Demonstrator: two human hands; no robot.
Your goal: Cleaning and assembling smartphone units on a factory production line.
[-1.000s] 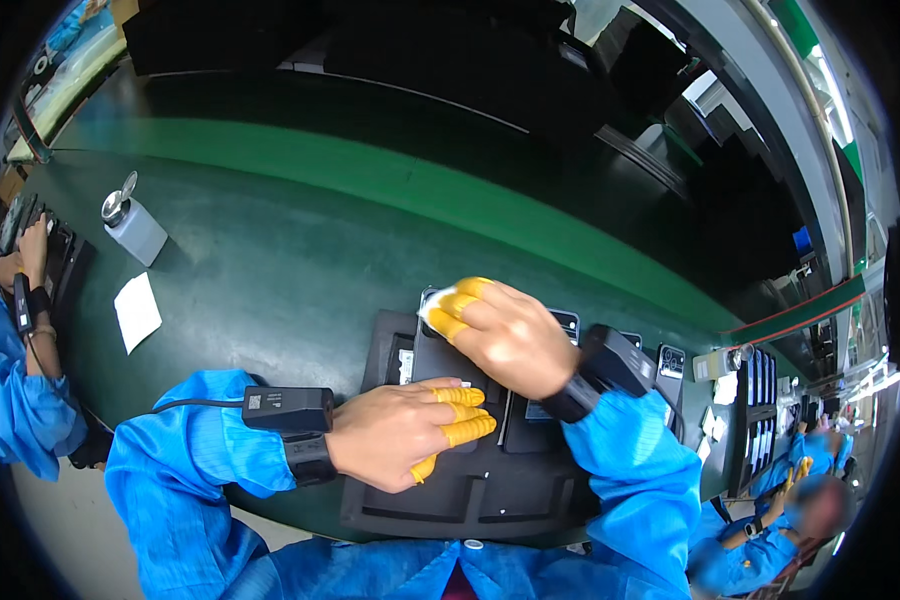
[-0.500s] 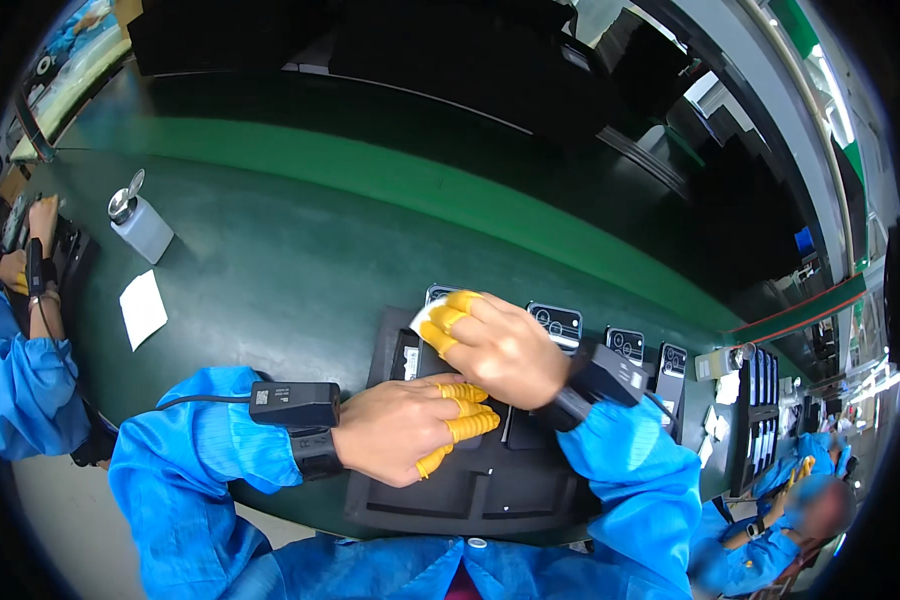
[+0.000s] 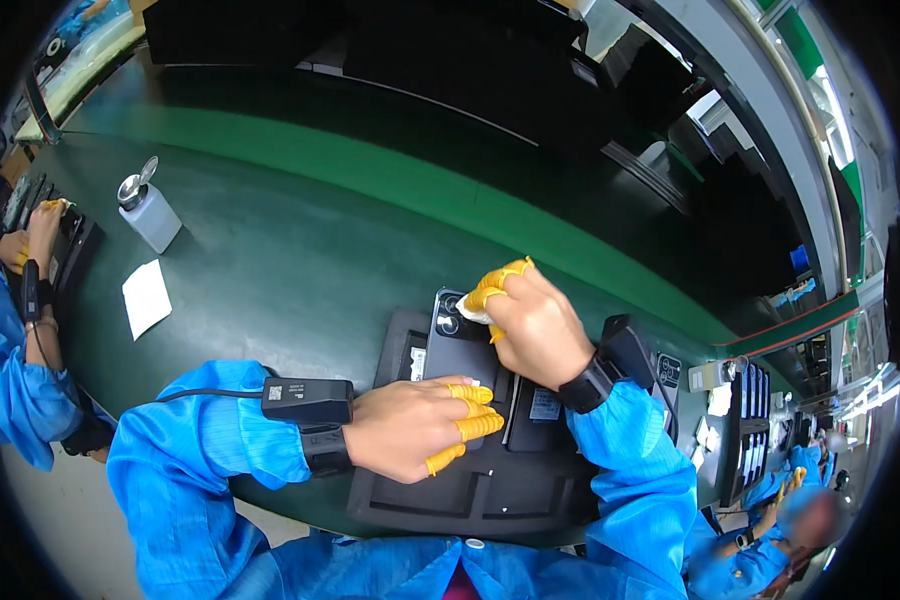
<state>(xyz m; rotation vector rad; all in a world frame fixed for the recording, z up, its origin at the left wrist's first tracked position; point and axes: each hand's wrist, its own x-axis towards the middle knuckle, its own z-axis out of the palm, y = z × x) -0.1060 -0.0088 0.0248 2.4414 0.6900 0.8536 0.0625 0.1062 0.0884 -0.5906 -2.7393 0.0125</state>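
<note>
A dark smartphone (image 3: 452, 352) lies back side up in a black foam tray (image 3: 410, 500), its camera block at the far end. Across its lower part rests my left hand (image 3: 410, 425), fingers stretched out flat and capped with yellow finger cots. My right hand (image 3: 540, 325), also in yellow cots, is closed in a pinch on a white wiping cloth (image 3: 473, 311). That cloth touches or hovers just over the right side of the camera block; I cannot tell which. Another dark panel with a label (image 3: 545, 405) shows in the tray under my right wrist.
A white pump bottle (image 3: 152, 218) with its lid raised and a white paper sheet (image 3: 147, 299) are at the left. Another phone (image 3: 669, 371) lies right of my right wrist, near a black rack (image 3: 753, 430) of slim items. Co-workers sit on both sides.
My right hand with the cloth has shifted right and up, uncovering the phone's camera block. My left hand stays on the phone. The whole view has shifted slightly.
</note>
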